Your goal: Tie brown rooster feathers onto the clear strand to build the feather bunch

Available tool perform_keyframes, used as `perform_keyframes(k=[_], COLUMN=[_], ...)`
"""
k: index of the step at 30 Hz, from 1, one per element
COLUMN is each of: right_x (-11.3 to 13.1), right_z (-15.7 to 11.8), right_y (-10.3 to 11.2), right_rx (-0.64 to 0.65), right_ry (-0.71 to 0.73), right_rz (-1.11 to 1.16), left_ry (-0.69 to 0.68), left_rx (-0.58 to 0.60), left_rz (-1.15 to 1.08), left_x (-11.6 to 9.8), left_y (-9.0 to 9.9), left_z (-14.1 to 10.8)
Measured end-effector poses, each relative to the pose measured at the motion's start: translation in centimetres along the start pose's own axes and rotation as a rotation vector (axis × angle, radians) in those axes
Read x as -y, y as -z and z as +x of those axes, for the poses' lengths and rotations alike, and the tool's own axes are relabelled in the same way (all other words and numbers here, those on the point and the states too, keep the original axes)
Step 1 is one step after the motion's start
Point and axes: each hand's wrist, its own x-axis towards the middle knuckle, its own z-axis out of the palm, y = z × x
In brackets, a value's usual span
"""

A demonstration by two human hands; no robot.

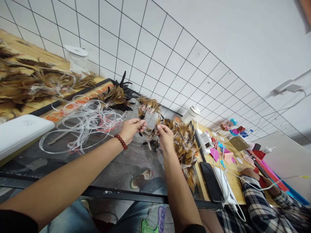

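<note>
My left hand (pixel 133 128), with a beaded bracelet at the wrist, is closed with thumb and finger pinched on a dark-based feather. Just to its right my right hand (pixel 165 136) pinches a small brown feather at its fingertips. The hands are apart, above a glass tabletop (pixel 121 171). Small loose feathers (pixel 152 142) lie between them. A heap of brown feathers (pixel 184 142) spreads right of my right hand. Beyond my left hand are a brown feather bunch (pixel 149 105) and a darker bunch (pixel 116 97). Tangled clear cord (pixel 85 126) lies to the left.
A white box (pixel 26 131) and a spool (pixel 76 58) stand left, near more feathers (pixel 36 84). At right are a white bottle (pixel 190 114), a black phone (pixel 211 181), a power strip (pixel 225 184) with cables, and a person's plaid sleeve (pixel 257 197).
</note>
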Motion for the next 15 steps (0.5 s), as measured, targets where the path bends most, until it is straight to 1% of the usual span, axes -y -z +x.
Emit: perform_keyframes(k=[3, 5, 7, 10, 14, 15], right_x=[0.1, 0.3, 0.4, 0.2, -0.4, -0.5], right_z=[-0.6, -0.9, -1.1, -1.3, -1.5, -1.5], right_y=[-0.1, -0.3, -0.6, -1.0, -1.3, -1.3], right_rx=[-0.026, -0.010, 0.000, -0.012, -0.027, -0.028], right_ry=[-0.067, -0.096, -0.092, -0.035, 0.012, 0.012], right_rz=[0.160, 0.222, 0.250, 0.229, 0.138, 0.128], left_ry=[0.002, -0.028, -0.059, -0.111, -0.244, -0.246], left_rx=[0.065, 0.072, 0.068, 0.047, -0.062, -0.053], left_rz=[0.119, 0.201, 0.247, 0.268, 0.297, 0.296], left_x=[0.3, 0.5, 0.7, 0.7, 0.4, 0.3], left_y=[-0.4, -0.5, -0.5, -0.3, -0.3, -0.4], left_z=[-0.5, -0.6, -0.5, -0.3, -0.3, -0.4])
